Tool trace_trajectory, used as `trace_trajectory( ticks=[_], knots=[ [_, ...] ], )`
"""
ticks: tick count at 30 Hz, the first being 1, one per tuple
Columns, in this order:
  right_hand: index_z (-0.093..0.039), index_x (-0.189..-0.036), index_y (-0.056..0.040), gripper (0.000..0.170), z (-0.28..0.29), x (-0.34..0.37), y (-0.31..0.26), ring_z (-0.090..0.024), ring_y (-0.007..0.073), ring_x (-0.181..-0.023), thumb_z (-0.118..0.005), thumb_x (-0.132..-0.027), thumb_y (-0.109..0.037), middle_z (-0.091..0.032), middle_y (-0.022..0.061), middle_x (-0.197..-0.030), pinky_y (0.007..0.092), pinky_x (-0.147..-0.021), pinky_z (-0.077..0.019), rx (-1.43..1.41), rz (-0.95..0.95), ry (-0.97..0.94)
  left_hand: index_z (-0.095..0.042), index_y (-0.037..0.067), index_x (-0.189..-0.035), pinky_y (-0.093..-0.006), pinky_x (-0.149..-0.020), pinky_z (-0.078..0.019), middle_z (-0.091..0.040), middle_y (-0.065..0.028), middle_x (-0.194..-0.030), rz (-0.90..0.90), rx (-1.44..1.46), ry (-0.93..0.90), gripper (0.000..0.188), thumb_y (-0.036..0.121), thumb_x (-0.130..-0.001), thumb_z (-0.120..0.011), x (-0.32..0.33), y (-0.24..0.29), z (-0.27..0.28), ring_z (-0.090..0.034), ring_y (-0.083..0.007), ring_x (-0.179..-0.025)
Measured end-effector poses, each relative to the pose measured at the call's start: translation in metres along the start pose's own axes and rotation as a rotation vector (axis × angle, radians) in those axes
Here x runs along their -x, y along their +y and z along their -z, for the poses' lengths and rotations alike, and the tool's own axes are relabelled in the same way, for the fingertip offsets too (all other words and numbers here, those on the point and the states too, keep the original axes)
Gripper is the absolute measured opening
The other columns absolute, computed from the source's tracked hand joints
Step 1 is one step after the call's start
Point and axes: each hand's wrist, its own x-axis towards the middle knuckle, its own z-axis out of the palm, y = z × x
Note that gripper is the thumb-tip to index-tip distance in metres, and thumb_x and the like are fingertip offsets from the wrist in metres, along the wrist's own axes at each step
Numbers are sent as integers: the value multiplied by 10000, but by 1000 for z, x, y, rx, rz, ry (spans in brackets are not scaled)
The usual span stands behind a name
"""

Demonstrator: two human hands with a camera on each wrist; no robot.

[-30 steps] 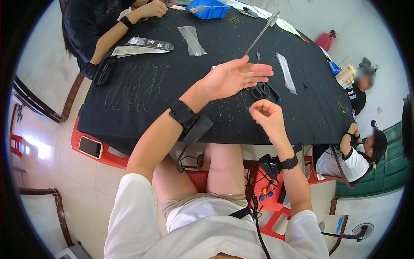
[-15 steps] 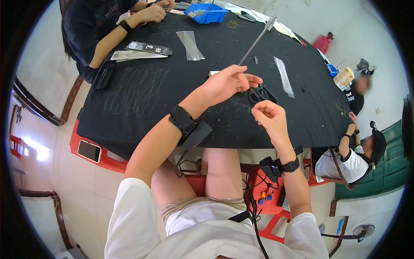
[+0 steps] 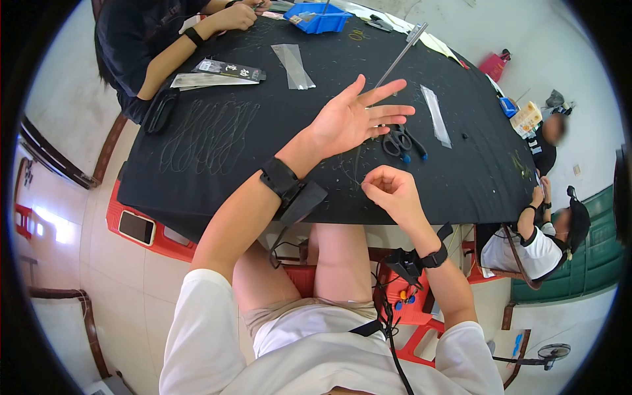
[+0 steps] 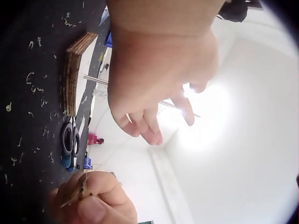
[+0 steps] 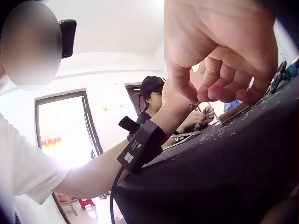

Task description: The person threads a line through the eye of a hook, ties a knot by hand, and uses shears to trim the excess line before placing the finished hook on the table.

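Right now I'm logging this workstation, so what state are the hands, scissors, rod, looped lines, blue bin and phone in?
Left hand: open, fingers spread
Right hand: pinching a thin strand
Scissors: lying on the black cloth; blades hard to make out
Metal rod: standing up from a wooden block
Looped lines: laid out flat
Blue bin: open-topped
Phone: screen dark

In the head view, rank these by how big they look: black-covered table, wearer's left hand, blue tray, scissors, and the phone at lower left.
Largest to smallest:
1. Black-covered table
2. Left hand
3. Blue tray
4. Scissors and phone: too alike to rank
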Motion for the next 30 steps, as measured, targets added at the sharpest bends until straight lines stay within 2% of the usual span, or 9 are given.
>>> trace_trajectory(
  ticks=[8,17,21,22,25,26,27,29,30],
  knots=[
    [-587,-778,-26,25,-3,3,-4,-473,4,-564,-608,-763,-27,-560,-37,-664,144,-526,-374,-49,42,28,-200,274,-1399,-327,-950,-297,-391,-182,-1320,-133,-71,127,544,511,-913,-265,1,9,5,-412,-237,-1153],
    [-578,-767,-27,29,-3,1,3,-465,-1,-567,-605,-769,-16,-554,-43,-658,150,-515,-350,-63,126,97,12,311,-1409,-321,-913,-305,-442,-182,-1275,-162,-199,303,591,462,-924,-291,-1,2,7,-456,-241,-1097],
    [-577,-783,-33,34,7,-1,2,-473,3,-591,-608,-782,-20,-549,-48,-678,150,-532,-355,-78,127,148,-118,246,-1413,-308,-924,-317,-459,-191,-1249,-257,-224,320,545,406,-929,-313,-3,5,16,-471,-233,-1088],
    [-576,-792,-33,36,12,-2,1,-475,5,-598,-610,-788,-21,-550,-46,-689,151,-534,-357,-90,114,165,-198,162,-1397,-313,-945,-328,-460,-186,-1245,-274,-128,347,535,371,-926,-342,-3,5,17,-472,-228,-1092],
    [-585,-798,-33,27,29,-7,3,-474,14,-585,-606,-796,-49,-548,-37,-665,162,-523,-361,-134,89,182,-224,64,-1375,-322,-965,-335,-436,-185,-1270,-266,95,269,553,340,-919,-373,-1,9,11,-468,-222,-1095],
    [-585,-798,-33,27,35,-9,3,-474,14,-585,-606,-796,-49,-548,-37,-665,162,-523,-361,-136,87,192,-223,-27,-1349,-303,-922,-400,-511,-166,-1174,-256,192,246,585,323,-912,-392,-2,12,11,-508,-206,-1016],
    [-592,-801,-34,34,40,-11,3,-477,20,-580,-607,-794,-63,-549,-32,-660,166,-520,-364,-128,78,191,-223,-27,-1349,-303,-922,-400,-511,-166,-1174,-244,196,244,585,323,-912,-392,-1,13,15,-508,-206,-1016],
    [-600,-803,-34,45,51,-13,3,-480,26,-575,-608,-792,-77,-551,-27,-655,169,-518,-366,-119,68,200,-360,-48,-1282,-242,-753,-451,-605,-121,-958,-160,289,62,531,336,-916,-377,0,16,18,-560,-158,-833],
    [-605,-799,-33,53,56,-14,1,-483,32,-576,-610,-788,-84,-552,-24,-653,172,-519,-368,-138,72,197,-403,-44,-1260,-192,-655,-422,-607,-69,-772,-144,201,17,500,316,-914,-377,0,16,16,-520,-99,-683]
  ],
)
